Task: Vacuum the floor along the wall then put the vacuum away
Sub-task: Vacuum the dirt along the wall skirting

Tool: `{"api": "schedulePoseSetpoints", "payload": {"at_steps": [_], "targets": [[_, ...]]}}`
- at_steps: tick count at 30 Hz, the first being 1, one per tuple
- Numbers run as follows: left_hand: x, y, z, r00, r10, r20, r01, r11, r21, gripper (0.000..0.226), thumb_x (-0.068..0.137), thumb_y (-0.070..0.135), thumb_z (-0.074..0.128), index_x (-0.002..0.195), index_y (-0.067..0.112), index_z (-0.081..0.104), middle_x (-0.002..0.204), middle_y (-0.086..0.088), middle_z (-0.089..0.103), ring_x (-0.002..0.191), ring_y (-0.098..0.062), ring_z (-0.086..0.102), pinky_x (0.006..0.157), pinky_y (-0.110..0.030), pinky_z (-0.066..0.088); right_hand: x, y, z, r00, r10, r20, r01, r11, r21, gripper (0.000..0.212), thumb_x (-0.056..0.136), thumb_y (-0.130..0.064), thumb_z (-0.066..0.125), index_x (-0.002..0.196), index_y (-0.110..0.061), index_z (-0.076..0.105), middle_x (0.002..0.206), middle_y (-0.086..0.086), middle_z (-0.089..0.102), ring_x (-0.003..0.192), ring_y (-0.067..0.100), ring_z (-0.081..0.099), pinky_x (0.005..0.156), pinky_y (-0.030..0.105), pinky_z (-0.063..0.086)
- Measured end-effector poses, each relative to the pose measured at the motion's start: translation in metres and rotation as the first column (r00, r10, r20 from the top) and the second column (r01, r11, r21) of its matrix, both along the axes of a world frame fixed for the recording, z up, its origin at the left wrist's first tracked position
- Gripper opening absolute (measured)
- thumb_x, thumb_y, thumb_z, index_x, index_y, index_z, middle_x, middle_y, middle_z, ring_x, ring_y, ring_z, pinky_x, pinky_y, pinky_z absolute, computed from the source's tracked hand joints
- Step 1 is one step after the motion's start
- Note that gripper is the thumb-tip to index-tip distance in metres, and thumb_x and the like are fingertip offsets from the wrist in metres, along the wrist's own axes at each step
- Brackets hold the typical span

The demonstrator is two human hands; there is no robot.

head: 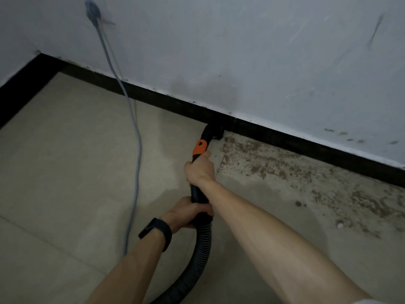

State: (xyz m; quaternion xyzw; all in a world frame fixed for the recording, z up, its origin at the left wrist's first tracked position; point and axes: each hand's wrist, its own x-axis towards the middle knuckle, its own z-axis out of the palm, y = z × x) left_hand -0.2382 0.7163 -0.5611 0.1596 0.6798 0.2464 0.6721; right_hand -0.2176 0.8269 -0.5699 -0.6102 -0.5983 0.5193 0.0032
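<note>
A black skirting board [285, 137] runs slantwise across the room and meets a second stretch at a corner on the far left. Above it rises a pale bluish-white wall [241, 51], scuffed and smeared with grey marks. Well above the skirting board sits a blurred socket [92, 10]. A grey cable [137, 150] hangs from it, crossing the skirting board onto the beige tiled floor [65, 150] below. Just below the skirting board, to the right, brown dirt [285, 165] speckles the tiles. The light is dim.
</note>
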Motion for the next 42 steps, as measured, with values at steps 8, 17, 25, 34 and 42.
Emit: {"api": "schedulePoseSetpoints", "payload": {"at_steps": [8,17,25,34,42], "targets": [[0.0,-0.003,0.006,0.999,-0.046,-0.008,0.046,0.999,-0.025,0.055,0.061,0.025,0.08,0.111,0.005,0.071,0.104,-0.013,0.076,0.098,-0.028,0.073,0.09,-0.044,0.059,0.005,-0.002,0.003,0.998,-0.06,-0.028,0.059,0.998,-0.027,0.072,0.095,-0.023,0.051,0.154,-0.011,0.012,0.118,0.018,0.062,0.095,0.035,0.07,0.083,0.047,0.061],[-0.002,-0.017,0.013,0.989,-0.131,-0.075,0.127,0.99,-0.056,0.027,0.076,0.019,0.079,0.1,0.01,0.07,0.099,-0.011,0.075,0.094,-0.023,0.072,0.078,-0.033,0.061,0.013,-0.02,0.011,0.977,-0.15,-0.148,0.131,0.982,-0.135,0.078,0.094,-0.021,0.051,0.157,-0.018,0.006,0.104,0.018,0.067,0.076,0.033,0.073,0.07,0.051,0.064],[-0.031,-0.07,0.011,0.965,-0.249,-0.086,0.234,0.96,-0.153,0.035,0.074,0.02,0.081,0.105,0.006,0.072,0.103,-0.011,0.075,0.098,-0.022,0.072,0.084,-0.034,0.061,0.004,-0.082,0.001,0.945,-0.251,-0.209,0.216,0.96,-0.177,0.073,0.097,-0.023,0.052,0.155,-0.019,0.009,0.098,0.01,0.065,0.078,0.031,0.072,0.072,0.048,0.064],[-0.038,-0.12,0.005,0.947,-0.319,-0.031,0.305,0.927,-0.22,0.054,0.062,0.025,0.08,0.11,0.003,0.072,0.107,-0.009,0.075,0.102,-0.02,0.071,0.088,-0.034,0.059,0.005,-0.143,-0.007,0.945,-0.268,-0.19,0.238,0.957,-0.163,0.067,0.1,-0.024,0.051,0.154,-0.017,0.012,0.09,0.001,0.061,0.071,0.019,0.065,0.06,0.032,0.055],[-0.029,-0.114,-0.002,0.929,-0.365,-0.067,0.341,0.911,-0.234,0.017,0.071,0.016,0.082,0.085,0.012,0.072,0.088,-0.004,0.074,0.095,-0.024,0.072,0.08,-0.033,0.059,0.013,-0.142,-0.017,0.936,-0.306,-0.175,0.28,0.947,-0.158,0.06,0.097,-0.026,0.051,0.147,-0.023,0.019,0.094,0.011,0.07,0.073,0.029,0.071,0.069,0.043,0.063]]}}
